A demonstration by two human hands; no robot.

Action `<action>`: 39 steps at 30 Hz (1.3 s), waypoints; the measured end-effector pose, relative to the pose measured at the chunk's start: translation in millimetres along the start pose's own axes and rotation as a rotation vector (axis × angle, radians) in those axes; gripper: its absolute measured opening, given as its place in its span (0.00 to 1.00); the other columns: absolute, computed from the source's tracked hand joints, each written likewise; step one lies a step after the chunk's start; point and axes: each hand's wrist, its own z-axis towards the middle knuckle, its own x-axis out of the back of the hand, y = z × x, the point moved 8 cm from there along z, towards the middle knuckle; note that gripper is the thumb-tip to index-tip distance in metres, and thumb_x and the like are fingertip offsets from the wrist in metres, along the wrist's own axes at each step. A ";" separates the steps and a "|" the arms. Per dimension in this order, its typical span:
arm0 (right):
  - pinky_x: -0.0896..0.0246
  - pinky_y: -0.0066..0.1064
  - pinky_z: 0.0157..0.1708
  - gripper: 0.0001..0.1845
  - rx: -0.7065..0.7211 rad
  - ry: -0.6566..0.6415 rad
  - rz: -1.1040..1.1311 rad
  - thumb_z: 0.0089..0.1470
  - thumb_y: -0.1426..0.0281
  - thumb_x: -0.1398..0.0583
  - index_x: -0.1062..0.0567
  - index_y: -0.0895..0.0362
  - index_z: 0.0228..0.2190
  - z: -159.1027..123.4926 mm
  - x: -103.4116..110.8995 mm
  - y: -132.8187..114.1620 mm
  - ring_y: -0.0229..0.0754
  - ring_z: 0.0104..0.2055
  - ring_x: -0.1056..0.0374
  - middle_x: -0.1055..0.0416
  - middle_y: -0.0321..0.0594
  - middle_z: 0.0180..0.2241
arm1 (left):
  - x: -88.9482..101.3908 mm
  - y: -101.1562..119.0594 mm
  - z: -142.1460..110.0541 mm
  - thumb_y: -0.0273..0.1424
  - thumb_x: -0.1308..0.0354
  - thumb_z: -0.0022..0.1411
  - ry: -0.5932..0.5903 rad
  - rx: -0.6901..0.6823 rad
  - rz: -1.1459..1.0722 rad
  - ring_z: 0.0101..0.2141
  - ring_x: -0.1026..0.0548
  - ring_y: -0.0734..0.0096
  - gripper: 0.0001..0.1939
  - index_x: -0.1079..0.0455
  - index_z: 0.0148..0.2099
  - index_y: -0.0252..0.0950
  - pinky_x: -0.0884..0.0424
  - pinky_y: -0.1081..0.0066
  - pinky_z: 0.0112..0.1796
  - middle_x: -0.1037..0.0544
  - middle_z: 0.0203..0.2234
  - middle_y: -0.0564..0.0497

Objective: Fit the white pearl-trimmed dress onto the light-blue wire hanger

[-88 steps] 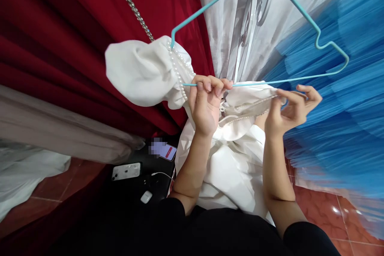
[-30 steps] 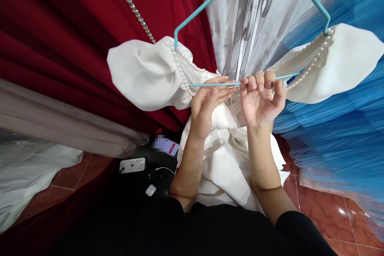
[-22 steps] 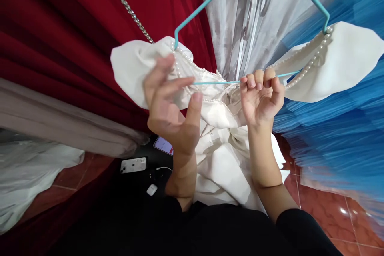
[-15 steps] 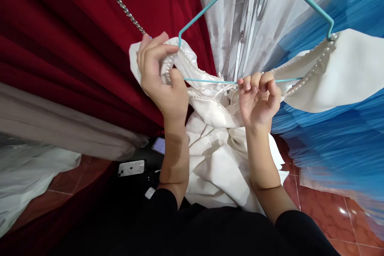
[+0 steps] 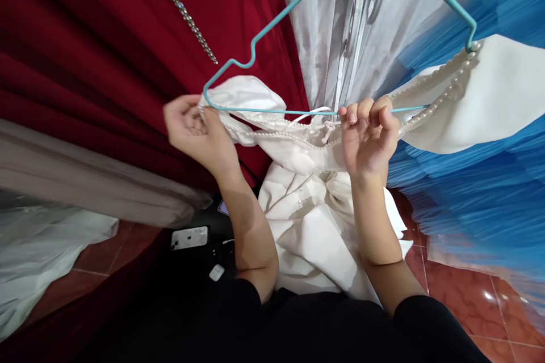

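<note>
A light-blue wire hanger [image 5: 298, 1] is held up in front of me, its left corner bare and pointing left. The white dress [image 5: 306, 238] with pearl-trimmed edges hangs below, its right sleeve [image 5: 498, 96] still over the hanger's right end. Just under the left corner, my left hand [image 5: 198, 133] is closed on the pearl-edged neckline of the dress, beside the left sleeve [image 5: 247, 96]. My right hand [image 5: 368, 139] has its fingers curled over the hanger's lower bar, close to the middle. White ties lie between the hands.
Red drapery [image 5: 128, 68] with a beaded chain [image 5: 181, 8] fills the left. Blue tulle [image 5: 468, 193] is on the right, white curtains [image 5: 310, 28] behind. A phone [image 5: 189, 237] and a white case [image 5: 217, 272] rest on a black surface. Red tiles [image 5: 460, 295] cover the floor.
My left hand has moved left and down, drawing the dress's left side off the hanger's left notch and past its corner. My right hand keeps its grip on the bar.
</note>
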 end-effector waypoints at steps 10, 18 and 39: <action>0.27 0.45 0.56 0.20 0.047 -0.050 0.084 0.63 0.55 0.46 0.49 0.51 0.27 -2.3 -4.9 3.8 0.36 0.33 0.34 0.52 0.32 0.27 | -90.6 32.1 -78.4 0.49 0.43 0.69 -0.549 0.219 -0.377 0.54 0.22 0.57 0.19 0.29 0.51 0.40 0.28 0.56 0.57 0.19 0.48 0.46; 0.22 0.37 0.46 0.18 -0.133 -0.163 -0.184 0.64 0.53 0.44 0.27 0.51 0.47 -19.0 7.0 -3.7 0.40 0.44 0.23 0.25 0.39 0.38 | -99.4 45.3 -78.4 0.49 0.45 0.70 -0.354 0.259 -0.452 0.36 0.21 0.67 0.17 0.36 0.41 0.40 0.25 0.60 0.52 0.24 0.28 0.54; 0.36 0.29 0.32 0.17 0.817 0.340 -0.896 0.52 0.89 0.45 0.22 0.59 0.31 58.1 71.7 -115.3 0.34 0.29 0.30 0.26 0.35 0.28 | -86.6 54.8 -64.9 0.42 0.39 0.68 -0.332 0.296 -0.570 0.28 0.27 0.70 0.13 0.33 0.40 0.37 0.24 0.65 0.43 0.27 0.23 0.53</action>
